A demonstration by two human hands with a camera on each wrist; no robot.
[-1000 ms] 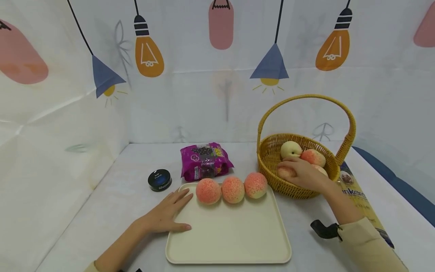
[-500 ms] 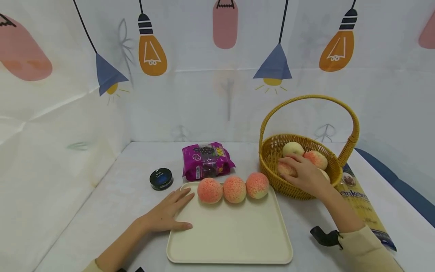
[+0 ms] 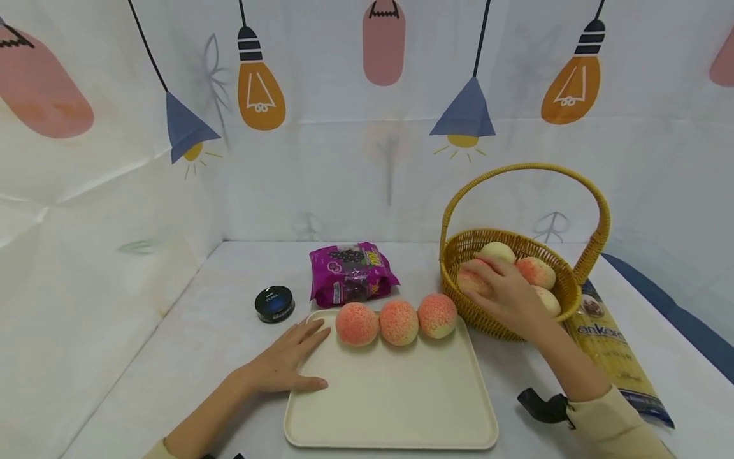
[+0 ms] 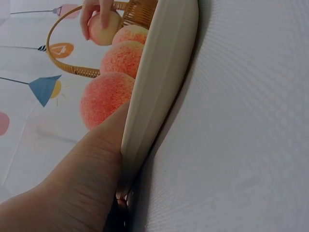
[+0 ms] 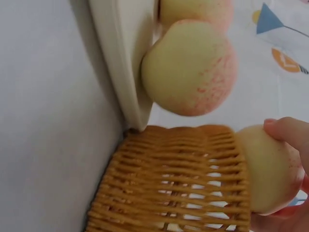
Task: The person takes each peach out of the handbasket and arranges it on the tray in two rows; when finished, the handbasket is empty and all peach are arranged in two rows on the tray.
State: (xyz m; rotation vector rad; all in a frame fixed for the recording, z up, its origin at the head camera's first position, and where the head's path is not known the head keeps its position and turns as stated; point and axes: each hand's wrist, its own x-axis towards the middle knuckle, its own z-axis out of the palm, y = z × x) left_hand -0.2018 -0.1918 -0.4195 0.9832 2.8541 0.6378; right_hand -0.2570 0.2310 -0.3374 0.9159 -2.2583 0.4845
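Note:
My right hand [image 3: 507, 299] grips a peach [image 3: 473, 278] at the left rim of the wicker basket [image 3: 487, 328]. In the right wrist view the held peach [image 5: 265, 169] shows level with the basket's top edge, with fingers curled round it. More peaches lie in the basket, among them a pale one [image 3: 497, 252] and a reddish one [image 3: 536, 272]. On the cream tray [image 3: 395, 408], three peaches stand in a row along the far edge, the leftmost peach [image 3: 357, 324] being closest to my left hand [image 3: 283, 363]. That hand rests with fingers spread on the tray's left rim.
Behind the tray lies a purple snack bag [image 3: 352, 274]. A round black tin [image 3: 274, 303] sits to its left. Right of the basket is a yellow packet [image 3: 616, 357], partly under my right arm. The basket's tall handle [image 3: 524, 167] arches above the peaches.
My right hand has lifted the peach from inside the basket up and left to its rim. The left hand and the three tray peaches stay in place.

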